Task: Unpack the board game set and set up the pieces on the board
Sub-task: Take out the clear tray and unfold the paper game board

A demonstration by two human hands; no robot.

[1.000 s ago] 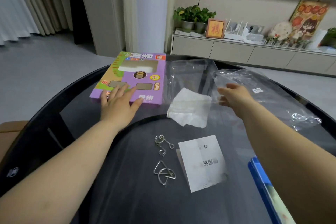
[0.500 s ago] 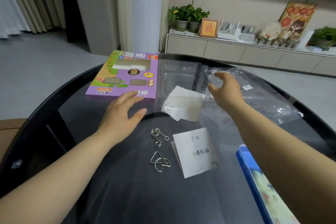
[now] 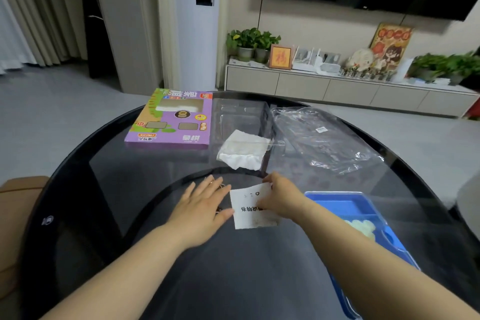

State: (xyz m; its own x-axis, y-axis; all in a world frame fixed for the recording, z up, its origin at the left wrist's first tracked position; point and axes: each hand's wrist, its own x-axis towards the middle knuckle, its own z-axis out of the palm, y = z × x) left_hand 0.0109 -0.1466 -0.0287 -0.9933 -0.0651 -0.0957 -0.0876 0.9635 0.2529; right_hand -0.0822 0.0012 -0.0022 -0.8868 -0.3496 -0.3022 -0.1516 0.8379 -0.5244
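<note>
It is the unpacking step. The right hand (image 3: 281,200) pinches 1 paper sheet (image 3: 250,213). The left hand (image 3: 200,212) lies flat and open just beside it. Next, the sheet likely needs putting aside. 1 purple game box (image 3: 171,119) sits far back on the table (image 3: 117,189), and 1 blue tray (image 3: 345,205) is near the right arm.
</note>
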